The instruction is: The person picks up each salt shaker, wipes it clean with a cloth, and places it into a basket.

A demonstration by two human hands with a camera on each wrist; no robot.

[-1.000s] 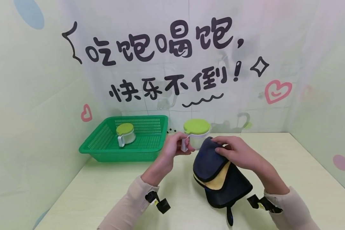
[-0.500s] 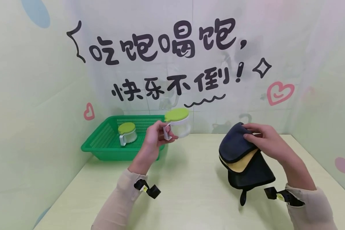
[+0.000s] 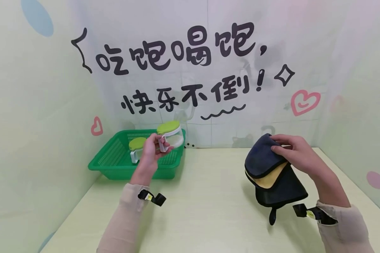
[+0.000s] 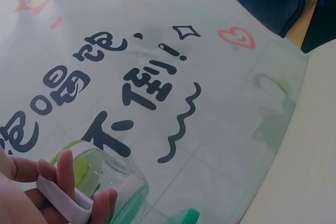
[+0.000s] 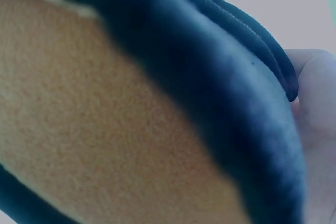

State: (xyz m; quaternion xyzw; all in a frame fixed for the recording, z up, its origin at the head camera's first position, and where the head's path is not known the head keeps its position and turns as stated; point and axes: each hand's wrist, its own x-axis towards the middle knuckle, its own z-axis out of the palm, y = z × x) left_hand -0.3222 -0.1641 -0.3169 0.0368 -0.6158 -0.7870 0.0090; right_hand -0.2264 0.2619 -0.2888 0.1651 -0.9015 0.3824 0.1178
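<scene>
In the head view my left hand grips the white handle of a clear seasoning jar with a green lid. It holds the jar up, overlapping the right part of the green basket. Another green-lidded seasoning jar stands inside the basket, partly hidden by that hand. My right hand pinches the top of a folded navy cloth with black trim, a tan inner side and a black loop hanging below. Close up in the right wrist view, the cloth's tan side fills much of the picture.
A pale wooden table lies under both hands, the basket at its back left. Printed curtains with black lettering and pink hearts enclose the back and sides.
My left hand has carried the seasoning jar leftward from beside the cloth to over the basket. My right hand has moved the cloth to the right and lifted it a little.
</scene>
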